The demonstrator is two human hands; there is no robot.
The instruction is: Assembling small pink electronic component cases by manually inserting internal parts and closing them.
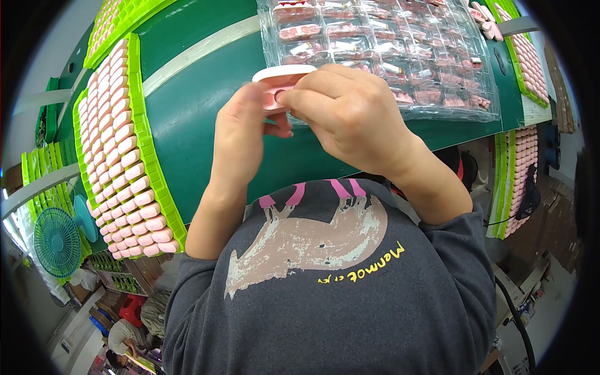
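Note:
A small pink earbud case (pixel 286 81) with a white-edged lid tipped back is held above the green work surface (pixel 200 103). From the left, my left hand (pixel 240 128) wraps it, its fingers partly blurred. The fingers of my right hand (pixel 350 115) are pinched together at the right-hand well of the case; whether a small part sits between them is hidden. Just beyond both hands lies a clear plastic compartment tray (pixel 431 114), its cells filled with pink cases and small parts.
Lime-green trays (pixel 147 134) packed with rows of closed pink cases (pixel 128 144) stand to the left. Another green tray (pixel 522 81) and some loose pink pieces (pixel 487 22) are at the far right. A green fan (pixel 57 242) and a seated person (pixel 128 337) appear lower left.

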